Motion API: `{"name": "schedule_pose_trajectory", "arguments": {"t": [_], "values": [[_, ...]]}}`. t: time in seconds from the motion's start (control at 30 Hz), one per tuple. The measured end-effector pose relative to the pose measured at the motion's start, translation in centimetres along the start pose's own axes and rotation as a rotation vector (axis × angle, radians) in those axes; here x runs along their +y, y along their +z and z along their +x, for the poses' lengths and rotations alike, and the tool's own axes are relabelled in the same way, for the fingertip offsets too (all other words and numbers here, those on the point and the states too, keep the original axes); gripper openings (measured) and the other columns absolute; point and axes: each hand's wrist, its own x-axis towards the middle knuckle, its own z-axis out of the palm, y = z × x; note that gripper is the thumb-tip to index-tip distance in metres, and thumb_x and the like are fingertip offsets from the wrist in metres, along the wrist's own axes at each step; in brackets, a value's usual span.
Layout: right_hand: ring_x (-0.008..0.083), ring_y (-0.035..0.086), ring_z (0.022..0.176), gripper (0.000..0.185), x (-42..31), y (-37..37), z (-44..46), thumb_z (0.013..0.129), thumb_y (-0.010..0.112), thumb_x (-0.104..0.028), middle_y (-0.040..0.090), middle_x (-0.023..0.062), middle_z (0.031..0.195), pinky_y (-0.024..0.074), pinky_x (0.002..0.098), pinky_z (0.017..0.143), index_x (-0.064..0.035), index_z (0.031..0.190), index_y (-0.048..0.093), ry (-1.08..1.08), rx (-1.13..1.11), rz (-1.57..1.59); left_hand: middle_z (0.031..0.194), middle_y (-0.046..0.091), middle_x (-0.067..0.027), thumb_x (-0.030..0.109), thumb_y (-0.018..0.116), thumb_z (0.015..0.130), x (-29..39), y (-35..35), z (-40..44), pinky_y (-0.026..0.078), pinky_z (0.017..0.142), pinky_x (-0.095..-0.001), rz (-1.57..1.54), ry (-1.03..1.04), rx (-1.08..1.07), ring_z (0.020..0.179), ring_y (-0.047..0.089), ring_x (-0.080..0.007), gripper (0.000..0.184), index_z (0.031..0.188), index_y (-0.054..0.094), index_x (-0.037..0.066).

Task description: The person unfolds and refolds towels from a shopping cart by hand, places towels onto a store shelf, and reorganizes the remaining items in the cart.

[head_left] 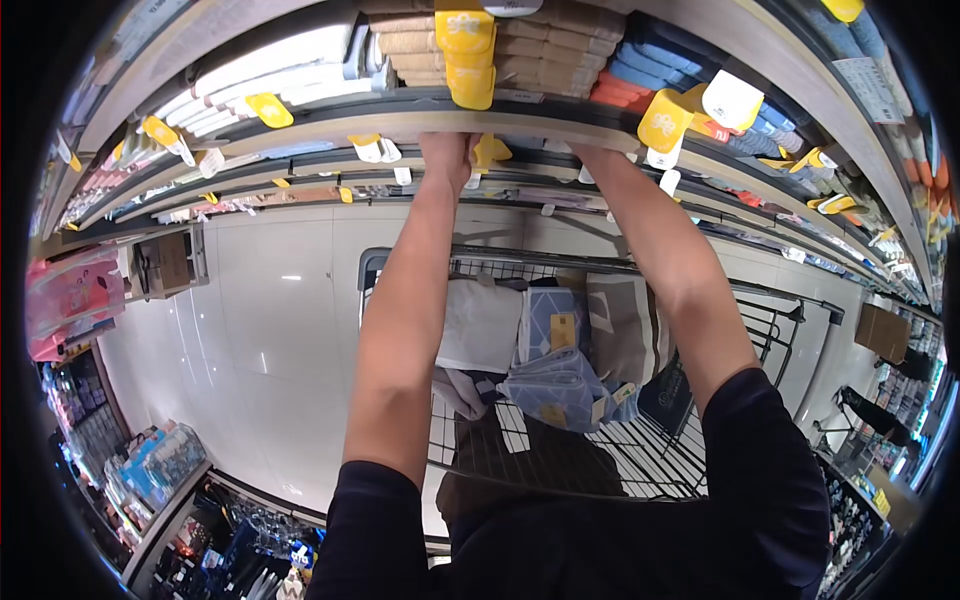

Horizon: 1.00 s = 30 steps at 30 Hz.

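Both arms stretch forward over a shopping cart to a shelf below the one with folded towels. My left hand (450, 155) is under the upper shelf's front edge, beside a yellow tag (489, 152); its fingers are mostly hidden. Only the wrist end of my right hand (592, 155) shows, as the shelf edge (540, 128) covers the rest. What either hand touches cannot be made out. Stacked brown towels (555, 45) lie on the shelf above. Below my arms, the wire cart (470, 462) holds a white folded cloth (480, 325) and blue patterned packs (555, 385).
Yellow and white tags hang along the shelf edges. White towels (280, 70) lie at the upper left, blue ones (660, 65) at the right. A brown striped cloth (620, 325) is in the cart. Pale tiled floor (265, 300) lies left, with a cardboard box (165, 263) beyond.
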Motion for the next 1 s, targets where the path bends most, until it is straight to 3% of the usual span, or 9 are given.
{"name": "schedule_pose_trajectory", "arguments": {"t": [0.17, 0.3, 0.37, 0.47, 0.7, 0.77, 0.9, 0.97, 1.0], "values": [[0.0271, 0.061, 0.117, 0.032, 0.0, 0.3, 0.0, 0.102, 0.052, -0.023, 0.067, 0.0133, 0.123, 0.0468, 0.0383, 0.098, -0.0046, 0.126, 0.063, -0.08, -0.011, -0.109, 0.082, 0.064, -0.0107, 0.0, 0.053, 0.095, -1.1, 0.3, -0.5, 0.049, 0.051, -0.0287, -0.068, 0.049, 0.172, 0.057, 0.058, -0.0167, 0.007, 0.094, 0.06, -0.002], [0.0278, 0.061, 0.117, 0.032, 0.4, 0.4, 0.7, 0.103, 0.052, -0.023, 0.067, 0.014, 0.123, 0.0468, 0.0385, 0.098, -0.0045, 0.127, 0.063, -0.144, 0.002, -0.185, 0.085, 0.065, -0.0104, -0.003, 0.051, 0.096, -1.2, 0.1, -1.3, 0.055, 0.06, -0.0288, -0.187, 0.088, 0.096, 0.064, 0.062, -0.0178, 0.009, 0.099, 0.06, -0.001], [0.0281, 0.061, 0.117, 0.033, 0.4, 0.4, 0.4, 0.103, 0.052, -0.023, 0.066, 0.0144, 0.123, 0.0468, 0.0386, 0.098, -0.0044, 0.127, 0.063, -0.174, 0.016, -0.221, 0.095, 0.064, -0.0103, 0.007, 0.058, 0.098, -0.4, -0.1, -1.7, 0.061, 0.078, -0.0329, -0.113, 0.06, -0.058, 0.088, 0.068, -0.0223, 0.011, 0.107, 0.056, 0.0], [0.0286, 0.061, 0.117, 0.033, 0.0, 1.2, 0.6, 0.103, 0.052, -0.023, 0.066, 0.0149, 0.124, 0.0467, 0.0388, 0.098, -0.0044, 0.127, 0.063, -0.22, 0.04, -0.273, 0.091, 0.066, -0.0088, 0.004, 0.053, 0.1, 0.5, 1.1, -1.9, 0.055, 0.063, -0.0273, -0.169, -0.074, 0.065, 0.071, 0.064, -0.0151, 0.008, 0.107, 0.057, 0.001], [0.0298, 0.061, 0.118, 0.034, 0.4, 1.5, 0.9, 0.103, 0.052, -0.024, 0.066, 0.0162, 0.125, 0.0467, 0.0392, 0.099, -0.0042, 0.128, 0.062, -0.338, 0.057, -0.422, 0.096, 0.067, -0.0071, 0.011, 0.056, 0.101, 0.1, -0.6, -1.3, 0.054, 0.068, -0.0277, -0.008, -0.079, 0.057, 0.077, 0.067, -0.0149, 0.009, 0.106, 0.056, 0.004], [0.0301, 0.061, 0.118, 0.034, 0.7, 0.8, 0.7, 0.103, 0.051, -0.024, 0.066, 0.0165, 0.125, 0.0467, 0.0393, 0.099, -0.0041, 0.128, 0.062, -0.378, 0.063, -0.459, 0.103, 0.065, -0.0068, 0.011, 0.058, 0.101, 0.9, -0.6, -2.1, 0.055, 0.084, -0.0359, -0.048, -0.138, -0.003, 0.093, 0.066, -0.019, 0.016, 0.115, 0.055, 0.005], [0.0308, 0.062, 0.118, 0.034, 1.8, -0.9, 0.2, 0.103, 0.051, -0.024, 0.066, 0.0172, 0.126, 0.0466, 0.0395, 0.099, -0.004, 0.128, 0.062, -0.428, 0.046, -0.537, 0.11, 0.067, -0.0103, 0.01, 0.057, 0.101, 4.1, -1.7, -9.2, 0.054, 0.093, -0.0371, -0.011, -0.199, 0.036, 0.105, 0.066, -0.0223, 0.024, 0.124, 0.053, 0.002], [0.0311, 0.062, 0.118, 0.034, 1.3, -1.3, -3.1, 0.103, 0.051, -0.024, 0.066, 0.0176, 0.126, 0.0466, 0.0396, 0.099, -0.004, 0.128, 0.062, -0.441, 0.007, -0.577, 0.121, 0.066, -0.0144, 0.009, 0.057, 0.102, 7.3, -1.8, -16.3, 0.053, 0.099, -0.0373, 0.082, 0.076, -0.069, 0.113, 0.065, -0.0247, 0.033, 0.133, 0.053, -0.001], [0.039, 0.061, 0.119, 0.04, -4.0, -5.2, -5.5, 0.1, 0.056, -0.028, 0.062, 0.0229, 0.131, 0.0465, 0.0412, 0.101, -0.0025, 0.131, 0.06, 0.067, -0.366, -0.409, 0.121, 0.066, -0.0144, 0.009, 0.057, 0.102, 7.8, -3.7, -19.5, 0.053, 0.099, -0.0373, 0.085, 0.054, -0.046, 0.113, 0.065, -0.0247, 0.033, 0.133, 0.053, -0.001]]}}
